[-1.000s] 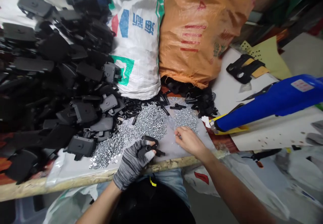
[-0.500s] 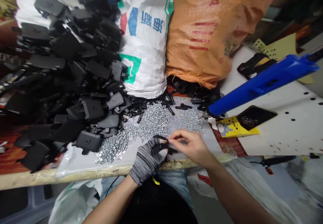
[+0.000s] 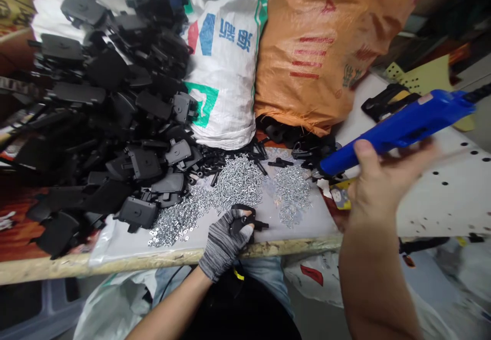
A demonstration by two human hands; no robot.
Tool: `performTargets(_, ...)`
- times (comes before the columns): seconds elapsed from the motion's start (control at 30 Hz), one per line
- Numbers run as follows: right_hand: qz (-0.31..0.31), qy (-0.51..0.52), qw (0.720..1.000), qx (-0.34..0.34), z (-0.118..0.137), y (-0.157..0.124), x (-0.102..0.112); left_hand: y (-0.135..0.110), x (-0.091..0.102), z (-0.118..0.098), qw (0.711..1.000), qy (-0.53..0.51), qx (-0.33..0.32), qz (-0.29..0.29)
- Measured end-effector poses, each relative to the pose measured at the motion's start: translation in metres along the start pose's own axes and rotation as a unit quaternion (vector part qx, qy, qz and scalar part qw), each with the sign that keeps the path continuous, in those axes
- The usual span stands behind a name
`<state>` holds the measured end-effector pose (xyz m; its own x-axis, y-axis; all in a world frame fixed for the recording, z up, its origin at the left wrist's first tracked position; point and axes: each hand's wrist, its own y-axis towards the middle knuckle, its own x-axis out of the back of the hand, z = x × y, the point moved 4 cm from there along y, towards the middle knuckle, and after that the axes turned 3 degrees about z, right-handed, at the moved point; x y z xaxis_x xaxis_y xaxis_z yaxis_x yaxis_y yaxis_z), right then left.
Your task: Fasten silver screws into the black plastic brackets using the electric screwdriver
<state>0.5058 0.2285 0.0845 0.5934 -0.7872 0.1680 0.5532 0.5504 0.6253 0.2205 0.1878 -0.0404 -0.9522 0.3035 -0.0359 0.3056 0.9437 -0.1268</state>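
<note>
In the head view my left hand [image 3: 226, 238], in a grey striped glove with bare fingertips, is closed on a small black plastic part [image 3: 242, 223] above the front of the bench. Part of that piece is hidden by the fingers, and a dark stub sticks out to its right. At the blue electric screwdriver [image 3: 399, 128], my bare right hand [image 3: 383, 176] has its thumb across the body and its blurred fingers spread below. Between the hands lie a heap of long screws [image 3: 238, 181] and a heap of smaller screws [image 3: 292, 189].
Small metal nuts [image 3: 178, 220] lie left of the screws. A large pile of black plastic parts [image 3: 115, 110] fills the left side. Behind stand a white woven sack [image 3: 226, 74] and an orange sack [image 3: 303, 48]. A white perforated board [image 3: 452, 191] is at right.
My right hand has left the black part and moved right and up to the blue screwdriver, which has shifted slightly. My left hand keeps its hold on the part. The phone is now hidden behind my right hand.
</note>
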Motion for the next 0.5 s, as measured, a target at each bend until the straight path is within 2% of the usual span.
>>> performTargets(0.07,0.059,0.134,0.983,-0.113,-0.004,0.006,-0.016,0.001,0.0,0.001,1.0,-0.008,-0.005,-0.005)
performTargets(0.13,0.111,0.225,0.955,-0.16,0.01,-0.01,-0.032,0.001,0.0,0.0,1.0,0.001,-0.009,-0.007)
performTargets(0.2,0.144,0.272,0.938,-0.162,0.034,-0.036,-0.045,0.001,0.0,-0.001,1.0,0.016,-0.007,-0.008)
performTargets(0.33,0.17,0.36,0.899,-0.183,0.074,-0.081,-0.059,0.001,0.001,-0.004,1.0,0.02,0.011,-0.017)
performTargets(0.4,0.186,0.387,0.878,-0.212,0.081,-0.093,-0.065,0.0,0.001,-0.004,0.999,0.014,0.031,-0.02)
performTargets(0.5,0.2,0.39,0.867,-0.238,0.079,-0.103,-0.071,0.0,0.0,-0.003,0.999,-0.008,0.041,-0.023)
